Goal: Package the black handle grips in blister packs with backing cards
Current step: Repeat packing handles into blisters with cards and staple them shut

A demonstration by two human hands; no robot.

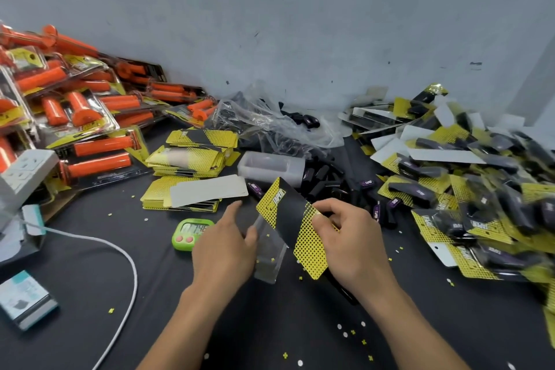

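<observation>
My right hand (351, 237) pinches a black and yellow backing card (292, 219), held tilted over the black table. Just left of it, my left hand (225, 245) holds a clear blister pack (270, 252) by its edge, the forefinger stretched out; the card's left edge lies over the blister. Loose black handle grips (324, 182) with purple labels lie in a heap behind the card. Stacks of unused backing cards (192, 156) sit further left, some turned white side up.
Finished black packs (468, 189) pile up on the right. Orange grip packs (78, 117) fill the back left, by a white power strip (27, 171). A green timer (192, 233) stands beside my left hand, a white cable (129, 264) curves across the table, and clear bags (270, 123) lie at the back.
</observation>
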